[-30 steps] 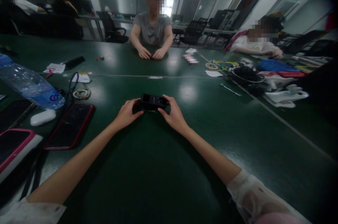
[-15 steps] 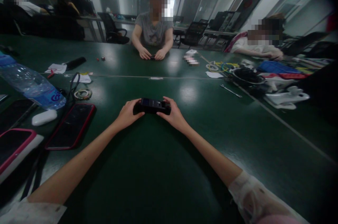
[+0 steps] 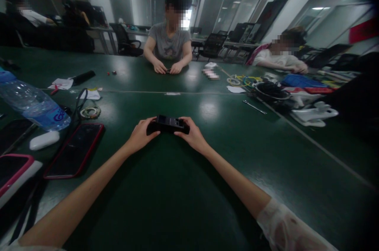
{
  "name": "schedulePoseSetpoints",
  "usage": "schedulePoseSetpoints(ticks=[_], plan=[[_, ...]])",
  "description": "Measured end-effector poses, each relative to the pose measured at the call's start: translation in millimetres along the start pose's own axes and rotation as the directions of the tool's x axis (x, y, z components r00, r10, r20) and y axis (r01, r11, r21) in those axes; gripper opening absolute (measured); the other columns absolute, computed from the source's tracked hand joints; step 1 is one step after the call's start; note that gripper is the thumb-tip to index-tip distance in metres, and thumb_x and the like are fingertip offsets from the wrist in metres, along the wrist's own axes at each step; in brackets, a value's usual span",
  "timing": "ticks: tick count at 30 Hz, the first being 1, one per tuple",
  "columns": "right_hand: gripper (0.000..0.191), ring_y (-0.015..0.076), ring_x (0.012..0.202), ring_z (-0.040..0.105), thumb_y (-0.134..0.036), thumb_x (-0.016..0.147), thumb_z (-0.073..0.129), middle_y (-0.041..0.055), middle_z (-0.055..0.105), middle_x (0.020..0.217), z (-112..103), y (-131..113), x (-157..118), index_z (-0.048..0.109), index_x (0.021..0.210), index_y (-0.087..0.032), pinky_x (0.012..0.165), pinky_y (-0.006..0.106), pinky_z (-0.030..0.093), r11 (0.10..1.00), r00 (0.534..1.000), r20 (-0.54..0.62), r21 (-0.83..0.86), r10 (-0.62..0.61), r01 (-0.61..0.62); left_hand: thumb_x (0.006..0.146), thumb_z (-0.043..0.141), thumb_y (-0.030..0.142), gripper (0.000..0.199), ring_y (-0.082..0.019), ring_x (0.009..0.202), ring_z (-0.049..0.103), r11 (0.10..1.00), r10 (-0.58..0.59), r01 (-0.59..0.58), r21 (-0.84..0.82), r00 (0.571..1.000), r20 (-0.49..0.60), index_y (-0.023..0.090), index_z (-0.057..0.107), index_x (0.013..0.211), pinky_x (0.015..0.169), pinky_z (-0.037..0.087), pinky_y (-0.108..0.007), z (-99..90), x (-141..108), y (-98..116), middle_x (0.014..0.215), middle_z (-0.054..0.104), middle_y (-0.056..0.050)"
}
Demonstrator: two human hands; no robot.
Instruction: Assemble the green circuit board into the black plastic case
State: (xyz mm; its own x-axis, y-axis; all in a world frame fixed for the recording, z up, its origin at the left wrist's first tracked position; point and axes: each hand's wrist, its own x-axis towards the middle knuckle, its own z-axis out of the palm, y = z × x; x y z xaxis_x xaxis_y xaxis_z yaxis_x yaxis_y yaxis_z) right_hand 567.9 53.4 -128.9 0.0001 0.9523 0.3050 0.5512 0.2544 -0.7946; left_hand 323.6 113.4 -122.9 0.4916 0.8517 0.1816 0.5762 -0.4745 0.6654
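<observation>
A small black device (image 3: pixel 168 123) with a dark screen on its left part lies between my two hands on the green table (image 3: pixel 166 188). My left hand (image 3: pixel 143 134) is closed round its left end, thumb in front and fingers behind. Round the right end, my right hand (image 3: pixel 192 134) grips it the same way. The undersides of the device and some fingertips are hidden.
To the left are a water bottle (image 3: pixel 35 103), a red-edged phone (image 3: pixel 75 150), a white case (image 3: pixel 44 140) and a bracelet (image 3: pixel 90 112). At the right lie a wrench (image 3: pixel 254 107), cables (image 3: pixel 271 91) and a white tool (image 3: pixel 315 115). A person (image 3: pixel 170 42) sits opposite.
The view has tilted up slightly, so the whole scene sits a little lower in the picture. Both hands keep their hold on the black device.
</observation>
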Motion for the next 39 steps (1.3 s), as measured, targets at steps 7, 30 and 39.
schedulePoseSetpoints(ticks=[7, 30, 39], plan=[[0.052, 0.0225, 0.108, 0.058, -0.025, 0.074, 0.072, 0.0069, 0.058, 0.115, 0.7, 2.1, 0.8, 0.046, 0.119, -0.025, 0.095, 0.047, 0.046, 1.000, 1.000, -0.013, -0.002, -0.006, 0.006, 0.084, 0.058, 0.047, 0.057, -0.030, 0.118, 0.052, 1.000, -0.002, 0.001, -0.021, 1.000, -0.008, 0.025, 0.042, 0.135, 0.097, 0.043, -0.052, -0.1, 0.9, -0.1, 0.129, 0.052, -0.012], [0.053, 0.0238, 0.111, 0.058, -0.025, 0.075, 0.071, 0.0080, 0.057, 0.119, 1.4, 1.5, 0.6, 0.045, 0.122, -0.025, 0.095, 0.046, 0.047, 1.000, 1.000, -0.022, 0.014, -0.013, 0.013, 0.085, 0.058, 0.042, 0.057, -0.031, 0.121, 0.049, 0.997, -0.070, 0.071, -0.016, 0.997, 0.029, 0.024, 0.040, 0.137, 0.097, 0.043, -0.052, -1.0, -0.5, 2.5, 0.134, 0.047, -0.014], [0.053, 0.0253, 0.112, 0.057, -0.027, 0.075, 0.071, 0.0088, 0.058, 0.120, 1.2, -2.6, 0.9, 0.046, 0.122, -0.026, 0.097, 0.047, 0.045, 1.000, 0.999, -0.032, 0.002, -0.007, 0.007, 0.085, 0.059, 0.040, 0.055, -0.029, 0.119, 0.051, 1.000, -0.005, 0.005, 0.006, 1.000, -0.006, 0.024, 0.042, 0.135, 0.097, 0.043, -0.051, 2.8, 1.7, -4.4, 0.130, 0.051, -0.013]])
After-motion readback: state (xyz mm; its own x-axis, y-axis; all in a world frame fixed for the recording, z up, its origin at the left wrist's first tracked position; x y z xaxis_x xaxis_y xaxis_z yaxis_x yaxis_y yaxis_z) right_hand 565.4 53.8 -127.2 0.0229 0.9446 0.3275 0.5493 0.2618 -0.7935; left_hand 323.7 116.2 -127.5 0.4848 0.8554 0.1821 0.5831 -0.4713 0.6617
